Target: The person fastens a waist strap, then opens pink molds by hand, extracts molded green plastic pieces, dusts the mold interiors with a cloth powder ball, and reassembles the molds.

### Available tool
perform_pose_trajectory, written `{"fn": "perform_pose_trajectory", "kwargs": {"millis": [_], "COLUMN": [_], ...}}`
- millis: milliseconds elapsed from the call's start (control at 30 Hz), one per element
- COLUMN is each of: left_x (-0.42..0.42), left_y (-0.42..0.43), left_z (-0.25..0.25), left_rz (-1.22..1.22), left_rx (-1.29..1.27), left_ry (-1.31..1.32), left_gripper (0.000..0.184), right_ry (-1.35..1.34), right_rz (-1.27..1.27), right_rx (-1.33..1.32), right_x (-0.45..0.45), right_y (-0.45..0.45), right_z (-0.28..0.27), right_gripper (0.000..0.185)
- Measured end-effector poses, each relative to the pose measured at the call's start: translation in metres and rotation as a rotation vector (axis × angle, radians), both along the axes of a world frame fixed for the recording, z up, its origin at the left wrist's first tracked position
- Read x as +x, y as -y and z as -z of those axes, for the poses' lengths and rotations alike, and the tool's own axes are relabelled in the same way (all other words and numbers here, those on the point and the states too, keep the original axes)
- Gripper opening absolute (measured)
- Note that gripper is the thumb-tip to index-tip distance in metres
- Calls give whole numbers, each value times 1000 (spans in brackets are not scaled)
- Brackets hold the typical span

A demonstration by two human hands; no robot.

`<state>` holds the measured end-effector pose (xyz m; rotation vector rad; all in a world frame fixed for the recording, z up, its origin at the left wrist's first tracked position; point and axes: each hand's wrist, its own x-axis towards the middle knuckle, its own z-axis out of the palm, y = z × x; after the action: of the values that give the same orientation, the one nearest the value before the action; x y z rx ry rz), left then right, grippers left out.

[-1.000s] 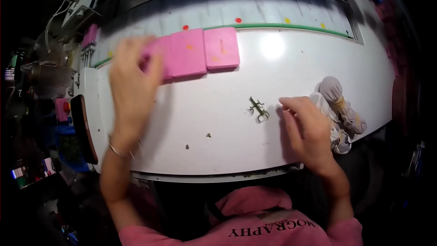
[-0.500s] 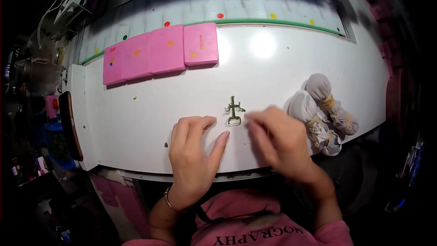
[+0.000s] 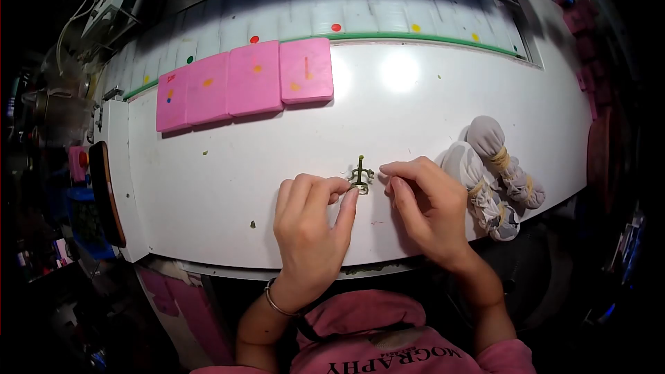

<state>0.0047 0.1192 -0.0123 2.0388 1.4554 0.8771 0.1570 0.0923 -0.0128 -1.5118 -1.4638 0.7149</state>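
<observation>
A small dark green branched piece [image 3: 361, 172], with a straight stem, curved side arms and a loop at its lower end, is at the middle of the white tabletop. My left hand [image 3: 309, 225] has thumb and forefinger pinched at the loop's left side; the fingertips hide part of it. Just to the right of the piece is my right hand [image 3: 435, 211], its bent fingers and thumb slightly apart, with nothing visible between them. Beyond that hand lie two cloth bundles [image 3: 463, 166] tied with yellowish bands.
Pink blocks [image 3: 253, 79] with coloured marks line the back left of the white table [image 3: 228, 194]. A green strip [image 3: 429, 37] edges the pale panels with coloured dots behind. A dark brown-edged object [image 3: 107, 194] stands at the left side. Tiny dark bits dot the tabletop.
My left hand has moved right and its fingers have closed on the loop of the green piece. The piece looks shorter and slightly shifted. My right hand, blurred before, is now steadier.
</observation>
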Motion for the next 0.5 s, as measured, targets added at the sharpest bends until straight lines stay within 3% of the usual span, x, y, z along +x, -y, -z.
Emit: {"fn": "perform_pose_trajectory", "kwargs": {"millis": [333,500], "left_x": [-2,-2], "left_y": [6,6], "left_z": [1,3], "left_rz": [71,80], "left_rx": [-8,6], "left_ry": [48,70], "left_gripper": [11,14], "right_ry": [-66,172], "right_rz": [-33,-91], "right_rx": [-68,-40], "right_x": [5,6], "right_y": [-2,-4], "right_z": [-9,-6], "right_gripper": [21,26]}}
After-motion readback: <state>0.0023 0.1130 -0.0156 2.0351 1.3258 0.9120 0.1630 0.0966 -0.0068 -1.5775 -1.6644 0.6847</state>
